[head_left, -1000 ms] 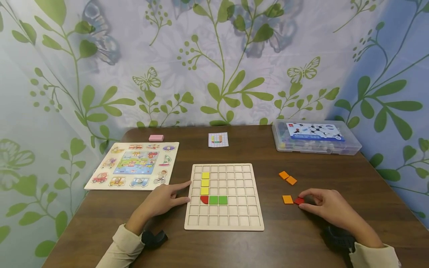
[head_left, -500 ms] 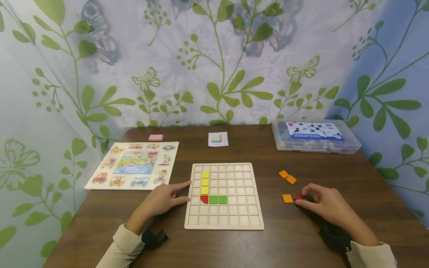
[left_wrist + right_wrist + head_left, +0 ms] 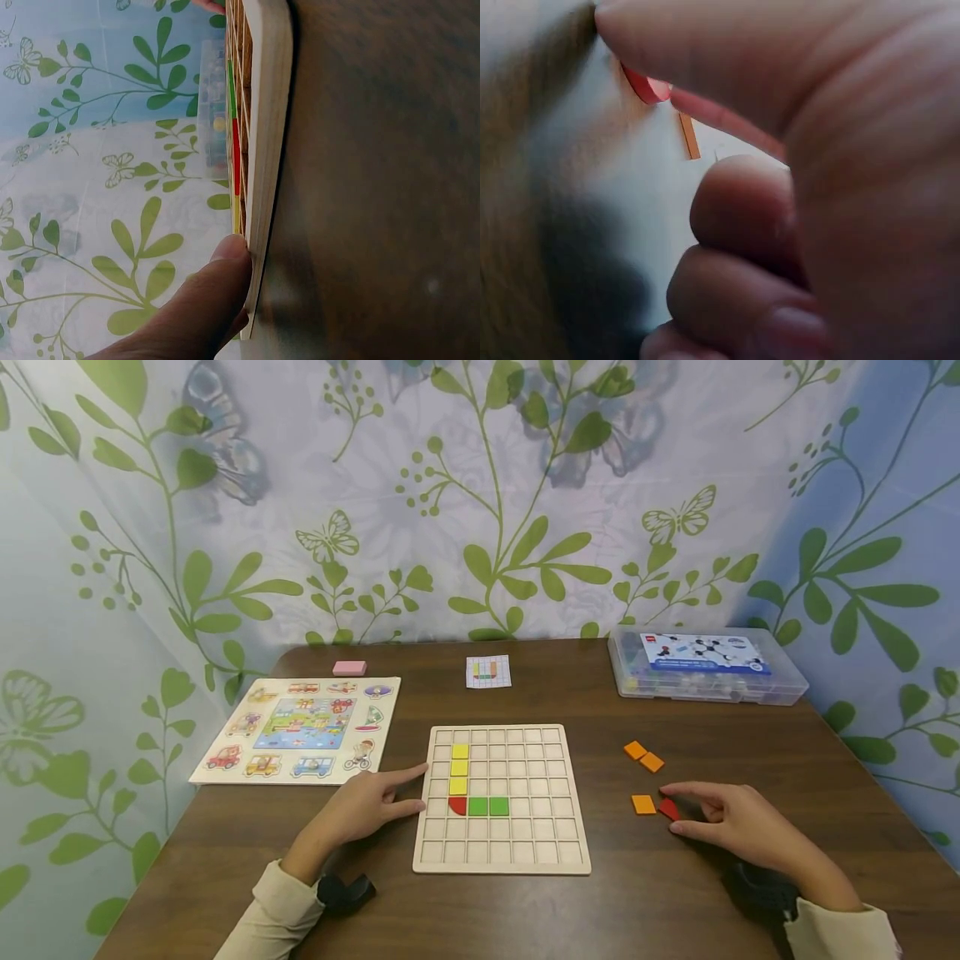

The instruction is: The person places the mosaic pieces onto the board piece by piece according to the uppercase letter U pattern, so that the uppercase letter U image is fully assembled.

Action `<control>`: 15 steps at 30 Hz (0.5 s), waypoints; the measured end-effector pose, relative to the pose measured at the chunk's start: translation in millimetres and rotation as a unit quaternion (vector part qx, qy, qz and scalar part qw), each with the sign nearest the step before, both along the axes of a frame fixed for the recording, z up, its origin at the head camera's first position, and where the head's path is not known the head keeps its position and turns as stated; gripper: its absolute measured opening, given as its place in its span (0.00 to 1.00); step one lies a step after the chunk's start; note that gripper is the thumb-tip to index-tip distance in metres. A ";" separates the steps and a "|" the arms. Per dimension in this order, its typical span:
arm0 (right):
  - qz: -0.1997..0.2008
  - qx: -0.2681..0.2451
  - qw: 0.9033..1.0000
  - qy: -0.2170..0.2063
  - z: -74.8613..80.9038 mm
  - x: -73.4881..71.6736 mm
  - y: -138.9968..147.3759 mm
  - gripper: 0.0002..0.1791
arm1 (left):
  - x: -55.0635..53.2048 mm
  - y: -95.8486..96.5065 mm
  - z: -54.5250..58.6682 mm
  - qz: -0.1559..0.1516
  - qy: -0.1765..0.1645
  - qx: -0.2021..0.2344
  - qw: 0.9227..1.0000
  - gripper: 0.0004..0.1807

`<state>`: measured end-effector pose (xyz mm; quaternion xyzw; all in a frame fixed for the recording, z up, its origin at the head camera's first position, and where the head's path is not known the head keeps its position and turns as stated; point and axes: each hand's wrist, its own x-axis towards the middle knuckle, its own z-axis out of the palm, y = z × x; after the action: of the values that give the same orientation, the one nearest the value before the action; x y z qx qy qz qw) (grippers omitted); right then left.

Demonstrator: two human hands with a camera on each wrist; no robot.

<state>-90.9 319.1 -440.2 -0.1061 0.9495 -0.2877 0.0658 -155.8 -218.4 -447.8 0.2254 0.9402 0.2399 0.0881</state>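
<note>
A square wooden grid board (image 3: 525, 852) lies mid-table, with several yellow square tiles (image 3: 459, 768), a red quarter-round tile (image 3: 457, 806) and two green square tiles (image 3: 487, 807) in an L shape. My left hand (image 3: 362, 808) rests at its left edge, index finger and thumb extended; the left wrist view shows the thumb (image 3: 206, 289) against the rim. To the right, my right hand (image 3: 738, 818) hovers around a loose red tile (image 3: 669, 809) on the table, index finger and thumb spread on either side of it. The right wrist view shows that red tile (image 3: 649, 86) beyond the thumb.
An orange square tile (image 3: 643, 805) lies just left of the loose red tile; two more orange tiles (image 3: 643, 757) lie behind. At the back are a pattern card (image 3: 488, 672), a pink block (image 3: 349, 668) and a clear plastic case (image 3: 712, 689). A picture puzzle board (image 3: 296, 760) sits left.
The right fingers have parted from the loose red tile, which has turned and lies close to the orange one. My left hand has stayed still.
</note>
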 end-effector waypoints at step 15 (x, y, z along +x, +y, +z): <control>-0.012 0.005 1.000 0.014 -0.9 1.0 -3.3 0.24 | 0.4 -0.6 0.5 -0.001 -0.002 0.004 1.000 0.35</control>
<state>-89.9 315.8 -441.1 -0.0984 0.9529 -0.2824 0.0498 -155.4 -219.0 -447.2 0.2262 0.9389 0.2437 0.0892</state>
